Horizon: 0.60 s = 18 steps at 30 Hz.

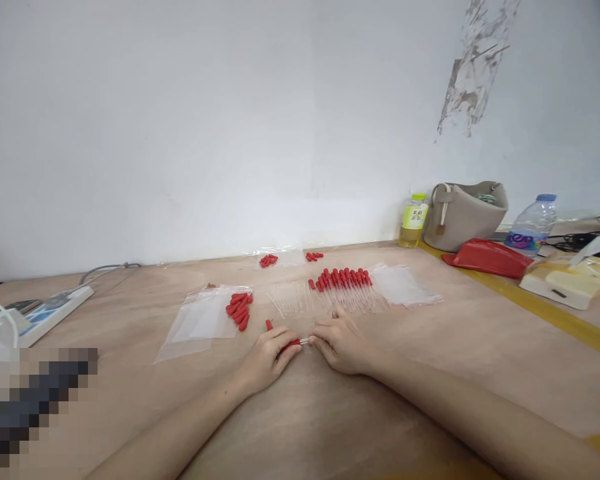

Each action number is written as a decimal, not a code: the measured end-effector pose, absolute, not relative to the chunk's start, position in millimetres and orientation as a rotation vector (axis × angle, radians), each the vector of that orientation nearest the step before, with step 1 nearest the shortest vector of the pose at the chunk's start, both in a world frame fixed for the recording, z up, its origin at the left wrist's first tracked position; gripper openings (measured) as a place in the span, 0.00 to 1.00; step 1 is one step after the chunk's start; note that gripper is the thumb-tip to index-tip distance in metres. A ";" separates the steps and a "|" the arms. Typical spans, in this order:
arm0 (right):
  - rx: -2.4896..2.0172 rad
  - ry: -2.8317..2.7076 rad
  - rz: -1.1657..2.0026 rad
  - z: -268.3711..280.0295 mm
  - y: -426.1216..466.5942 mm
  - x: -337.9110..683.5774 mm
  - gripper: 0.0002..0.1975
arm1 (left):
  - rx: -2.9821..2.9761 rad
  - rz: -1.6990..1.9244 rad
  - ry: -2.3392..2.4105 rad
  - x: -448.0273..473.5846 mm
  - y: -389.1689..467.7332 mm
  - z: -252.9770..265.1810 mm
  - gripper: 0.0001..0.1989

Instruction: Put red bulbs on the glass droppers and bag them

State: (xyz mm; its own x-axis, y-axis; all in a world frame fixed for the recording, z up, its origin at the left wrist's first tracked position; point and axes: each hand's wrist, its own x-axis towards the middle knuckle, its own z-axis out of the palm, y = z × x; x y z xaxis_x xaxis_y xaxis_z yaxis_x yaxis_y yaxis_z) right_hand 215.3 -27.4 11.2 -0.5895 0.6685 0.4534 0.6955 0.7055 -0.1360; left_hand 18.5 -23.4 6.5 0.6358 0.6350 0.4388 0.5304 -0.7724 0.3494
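Note:
My left hand (270,357) pinches a red rubber dropper bulb (293,343) low over the table. Facing it, my right hand (343,343) grips a thin clear dropper tube (305,341), whose end meets the bulb's mouth. A second red bulb (269,325) pokes out behind my left fingers; whether it is held or lying there I cannot tell. Beyond my left hand lies a pile of red bulbs (239,308), with a row of bare clear tubes (286,299) to its right. Several droppers with red bulbs on them (344,279) lie side by side past my right hand.
Clear plastic bags lie on the left (200,323) and right (405,285). More red bulbs (269,261) rest near the wall. Right: a tea bottle (413,220), grey bag (465,217), red pouch (490,258), water bottle (533,227), tissue pack (570,280). Left: a power strip (57,317).

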 end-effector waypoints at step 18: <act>-1.789 -1.927 0.228 39.4 40.3 228.4 0.12 | 2.699 0.974 1.255 -15.0 6.8 6.6 0.09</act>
